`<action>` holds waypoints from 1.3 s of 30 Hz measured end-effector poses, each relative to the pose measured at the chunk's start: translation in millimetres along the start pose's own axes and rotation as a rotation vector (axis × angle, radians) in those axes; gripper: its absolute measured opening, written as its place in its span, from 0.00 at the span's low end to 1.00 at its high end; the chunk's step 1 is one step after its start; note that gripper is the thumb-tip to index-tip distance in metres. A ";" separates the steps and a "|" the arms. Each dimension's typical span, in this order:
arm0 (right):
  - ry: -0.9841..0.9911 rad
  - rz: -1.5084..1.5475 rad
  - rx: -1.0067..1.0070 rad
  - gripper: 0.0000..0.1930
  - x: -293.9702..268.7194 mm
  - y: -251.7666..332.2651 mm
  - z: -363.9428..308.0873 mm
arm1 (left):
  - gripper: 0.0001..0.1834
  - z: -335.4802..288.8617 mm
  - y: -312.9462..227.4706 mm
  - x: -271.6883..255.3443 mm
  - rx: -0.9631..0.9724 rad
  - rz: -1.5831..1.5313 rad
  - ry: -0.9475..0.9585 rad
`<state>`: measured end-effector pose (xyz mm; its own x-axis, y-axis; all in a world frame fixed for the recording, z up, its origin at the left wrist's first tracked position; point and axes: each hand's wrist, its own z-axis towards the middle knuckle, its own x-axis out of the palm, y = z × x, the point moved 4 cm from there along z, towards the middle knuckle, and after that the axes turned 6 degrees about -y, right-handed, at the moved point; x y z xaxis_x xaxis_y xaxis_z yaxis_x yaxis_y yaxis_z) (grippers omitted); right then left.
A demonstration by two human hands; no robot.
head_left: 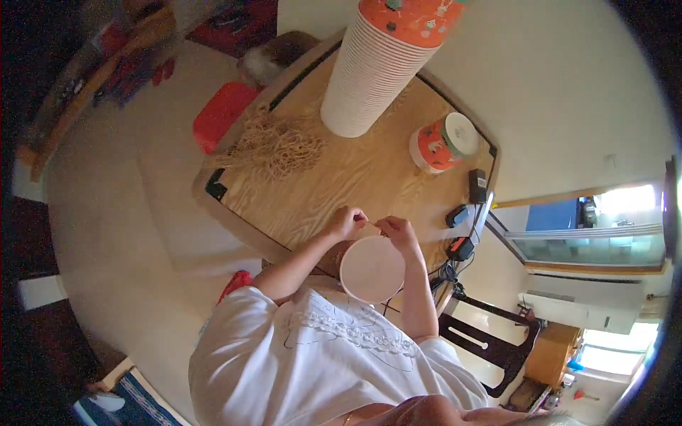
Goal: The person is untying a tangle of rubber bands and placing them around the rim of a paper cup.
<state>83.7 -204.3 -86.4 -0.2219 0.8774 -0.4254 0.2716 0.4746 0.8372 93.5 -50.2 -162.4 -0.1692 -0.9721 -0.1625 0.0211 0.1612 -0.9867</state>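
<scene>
My left hand point(347, 223) and my right hand point(398, 233) meet over the table, fingertips pinched a short way apart. Between them runs a thin tan cord point(371, 224), held at both sides. Just below my hands, against my body, a paper bucket point(372, 270) shows its wide, pale round face; my right forearm passes along its side. A loose heap of tan cords point(280, 145) lies at the table's left. Beyond it rises a tall stack of nested white paper buckets point(376, 78), the outermost one printed orange.
On the wooden table point(320, 206), an orange and green printed bucket point(440, 145) stands at the right. Black power adapters point(477, 186) and cables line the right edge. A red stool point(224, 113) is beyond the left edge, and a dark chair point(497, 334) stands at the lower right.
</scene>
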 end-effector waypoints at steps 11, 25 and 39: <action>0.190 0.278 0.346 0.10 -1.5 -22.9 26.6 | 0.03 24.4 -12.3 9.6 -0.140 0.115 -0.009; 0.266 0.249 0.370 0.09 0.5 -30.2 22.7 | 0.04 27.8 -20.6 9.5 -0.081 0.167 -0.050; 0.268 0.225 0.255 0.08 -6.4 -28.7 2.4 | 0.08 17.8 -45.0 4.8 0.366 0.163 0.147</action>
<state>79.6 -223.4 -108.4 -0.3567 0.9278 -0.1094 0.5565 0.3050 0.7728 109.3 -65.2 -118.8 -0.2733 -0.8998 -0.3400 0.4030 0.2139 -0.8899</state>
